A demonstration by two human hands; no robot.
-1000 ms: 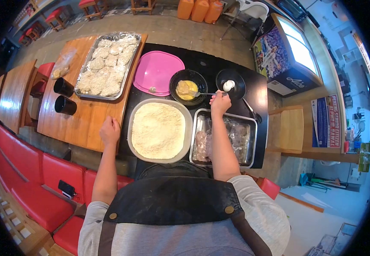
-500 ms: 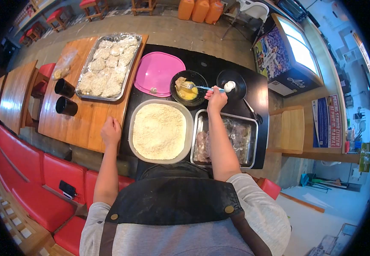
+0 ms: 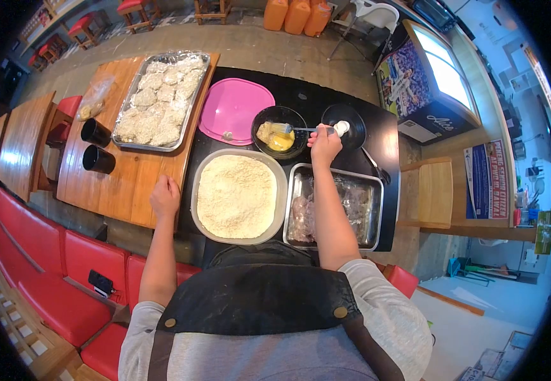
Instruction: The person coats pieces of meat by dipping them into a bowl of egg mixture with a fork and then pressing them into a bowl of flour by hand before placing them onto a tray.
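My right hand [image 3: 324, 147] grips the handle of a fork [image 3: 305, 129], whose head is in a dark bowl [image 3: 263, 147]. Yellow beaten egg [image 3: 280, 141] and a pale piece of meat [image 3: 264, 132] lie in that bowl, by the fork's tines. My left hand [image 3: 165, 195] is closed in a fist at the wooden table's edge, with no object showing in it. Between my arms stands a square tub [image 3: 282, 202] of pale crumbs [image 3: 236, 195]. Under my right forearm, a metal tray [image 3: 379, 209] holds raw meat [image 3: 353, 204], partly covered by the arm.
A foil-lined tray [image 3: 118, 141] of crumb-coated pieces sits on the wooden table [image 3: 132, 184], beside two black cups [image 3: 96, 131] and a plastic bag [image 3: 100, 92]. The black table bears a pink lid [image 3: 234, 108], a black plate [image 3: 354, 138] with eggshells [image 3: 342, 127], and black-handled tongs [image 3: 377, 166].
The fork has turned and its tines have shifted slightly right in the bowl, over the egg. My right hand has dipped a little; my left hand stays still.
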